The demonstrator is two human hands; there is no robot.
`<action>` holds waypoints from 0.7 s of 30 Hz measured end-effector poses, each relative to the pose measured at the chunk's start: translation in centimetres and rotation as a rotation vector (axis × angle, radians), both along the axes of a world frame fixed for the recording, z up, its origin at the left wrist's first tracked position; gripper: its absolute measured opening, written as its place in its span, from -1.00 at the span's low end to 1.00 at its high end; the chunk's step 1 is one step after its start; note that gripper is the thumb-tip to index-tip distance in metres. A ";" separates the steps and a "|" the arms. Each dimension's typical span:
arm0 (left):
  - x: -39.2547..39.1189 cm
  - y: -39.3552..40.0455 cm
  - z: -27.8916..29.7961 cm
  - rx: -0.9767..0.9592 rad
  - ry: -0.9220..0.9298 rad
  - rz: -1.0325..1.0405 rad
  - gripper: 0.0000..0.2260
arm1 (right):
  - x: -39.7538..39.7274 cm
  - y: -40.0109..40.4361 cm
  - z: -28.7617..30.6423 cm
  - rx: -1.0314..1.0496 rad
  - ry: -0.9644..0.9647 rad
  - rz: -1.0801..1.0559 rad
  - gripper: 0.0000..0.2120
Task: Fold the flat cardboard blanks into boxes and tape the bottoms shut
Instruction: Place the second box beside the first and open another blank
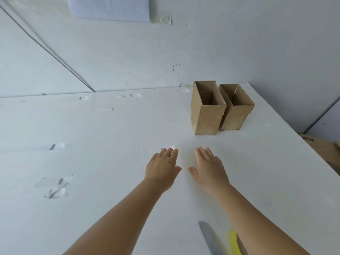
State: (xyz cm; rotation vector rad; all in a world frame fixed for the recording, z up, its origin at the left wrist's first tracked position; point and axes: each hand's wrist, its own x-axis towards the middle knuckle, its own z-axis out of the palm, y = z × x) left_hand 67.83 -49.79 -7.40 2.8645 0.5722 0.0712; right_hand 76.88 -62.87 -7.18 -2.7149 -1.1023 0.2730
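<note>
Two brown cardboard boxes stand upright side by side at the far right of the white table, tops open: the nearer box and the farther box. My left hand and my right hand are stretched out flat, palms down, over the table in front of the boxes, fingers extended and holding nothing. The two hands are a short gap apart and well short of the boxes.
Scissors with a grey blade and yellow handle lie at the bottom edge, partly under my right forearm. Scraps of clear tape stick to the table at left. A brown carton sits beyond the table's right edge. White walls stand behind.
</note>
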 end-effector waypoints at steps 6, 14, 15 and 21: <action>-11.9 1.6 2.1 0.032 -0.061 0.077 -0.48 | -10.9 2.0 1.9 0.037 0.029 0.081 -0.36; -31.2 5.1 4.9 0.097 -0.090 0.238 -0.48 | -27.4 7.3 4.6 0.108 0.038 0.247 -0.38; -33.3 5.6 5.3 0.106 -0.094 0.258 -0.48 | -29.1 8.1 4.9 0.112 0.039 0.265 -0.38; -43.4 8.8 7.0 0.123 -0.111 0.393 -0.48 | -37.7 12.9 6.5 0.125 0.036 0.395 -0.38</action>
